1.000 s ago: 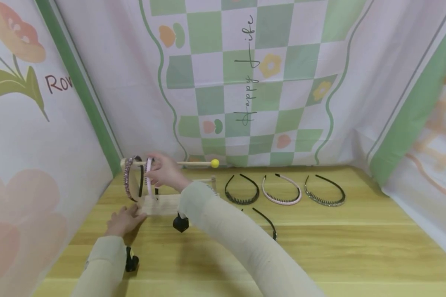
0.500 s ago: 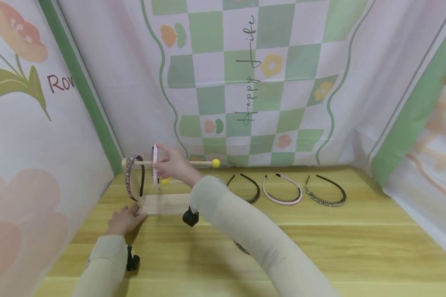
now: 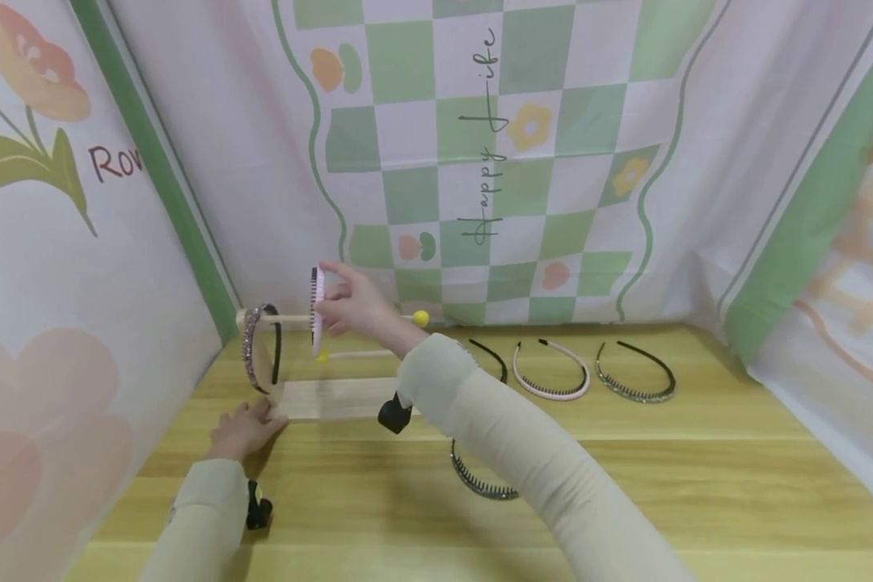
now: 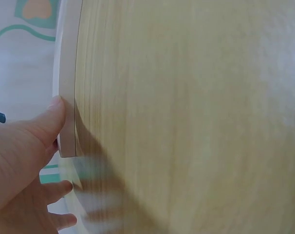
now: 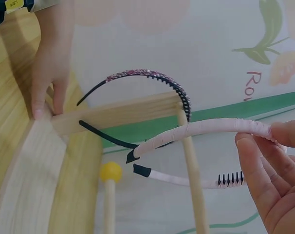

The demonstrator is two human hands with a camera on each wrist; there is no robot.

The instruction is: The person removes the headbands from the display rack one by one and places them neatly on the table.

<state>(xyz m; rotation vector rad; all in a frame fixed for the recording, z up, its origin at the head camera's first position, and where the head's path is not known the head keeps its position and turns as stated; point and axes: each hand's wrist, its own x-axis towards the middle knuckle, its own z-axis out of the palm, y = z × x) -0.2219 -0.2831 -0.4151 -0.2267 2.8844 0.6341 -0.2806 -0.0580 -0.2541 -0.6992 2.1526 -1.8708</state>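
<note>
My right hand (image 3: 360, 303) pinches a pale pink headband (image 3: 318, 311) with black comb teeth at its curved end. The headband's two arms straddle the upper rod of a wooden headband stand (image 3: 335, 400), as the right wrist view shows, with its black tips (image 5: 141, 170) pointing away from the fingers. A glittery pink headband (image 3: 250, 352) hangs on the rod near the upright post. My left hand (image 3: 242, 432) grips the left end of the stand's base, thumb on the wood and the other fingers spread past the end.
A yellow ball (image 3: 421, 318) caps the upper rod, and another yellow ball (image 3: 323, 356) caps a lower one. Right of the stand lie a pink headband (image 3: 553, 394), a glittery dark headband (image 3: 636, 396) and a black headband (image 3: 493, 356). My right sleeve partly covers another dark headband (image 3: 483, 487).
My right hand has moved right and up with the pale pink headband, away from the glittery one on the rod. The left hand has stayed at the base.
</note>
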